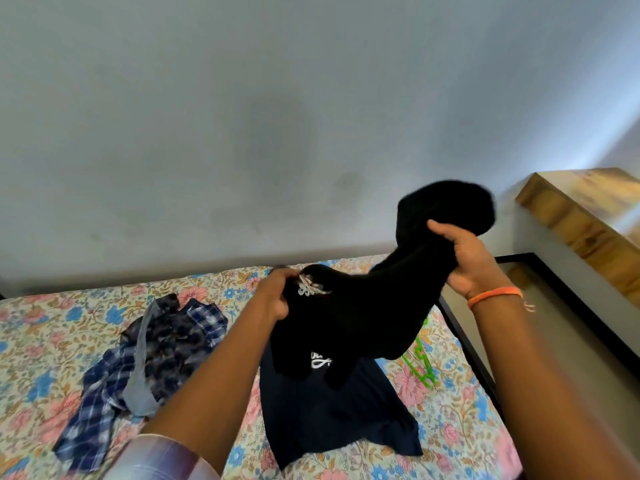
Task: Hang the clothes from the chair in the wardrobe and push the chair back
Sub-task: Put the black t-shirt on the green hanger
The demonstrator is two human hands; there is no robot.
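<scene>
A black garment (363, 306) with a white print hangs in the air above the bed, stretched between both hands. My left hand (275, 296) grips its lower end near the print. My right hand (467, 261) grips the upper, bunched end, higher and to the right. Under it a dark navy T-shirt (332, 414) lies spread on the floral bedsheet (52, 327). A heap of blue checked and dark patterned shirts (152, 355) lies to the left. Green plastic hangers (420, 362) lie partly hidden behind the black garment. Neither chair nor wardrobe is in view.
A grey wall (277, 116) rises behind the bed. The bed's dark frame edge (464, 344) runs down the right side, with floor beyond it. A wooden-topped ledge (585, 216) stands at the right.
</scene>
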